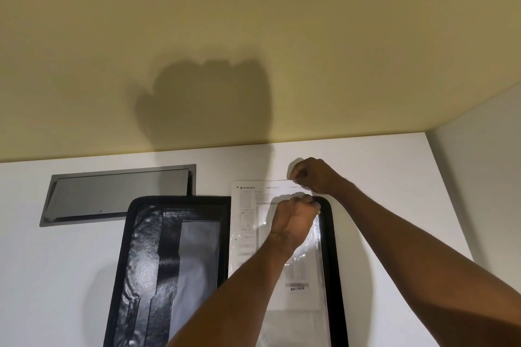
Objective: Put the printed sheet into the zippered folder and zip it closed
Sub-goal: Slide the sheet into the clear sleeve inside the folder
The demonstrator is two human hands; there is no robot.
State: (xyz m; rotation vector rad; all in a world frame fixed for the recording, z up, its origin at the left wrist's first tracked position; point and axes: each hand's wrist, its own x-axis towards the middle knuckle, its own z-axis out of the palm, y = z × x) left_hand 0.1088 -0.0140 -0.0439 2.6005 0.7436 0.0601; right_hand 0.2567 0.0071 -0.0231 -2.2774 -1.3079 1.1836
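Observation:
A black zippered folder lies spread open on the white table. The printed sheet rests on the folder's right half, under or partly inside a clear plastic sleeve, and its top edge sticks out past the folder's far rim. My left hand is closed at the folder's top right corner, pinching the sleeve's edge. My right hand is closed just beyond it, pinching the top right edge of the sheet. My forearms hide the folder's lower middle.
A grey recessed hatch with its lid tilted up is set into the table behind the folder's left half. A beige wall rises straight behind the table. The table's right edge runs close to my right arm.

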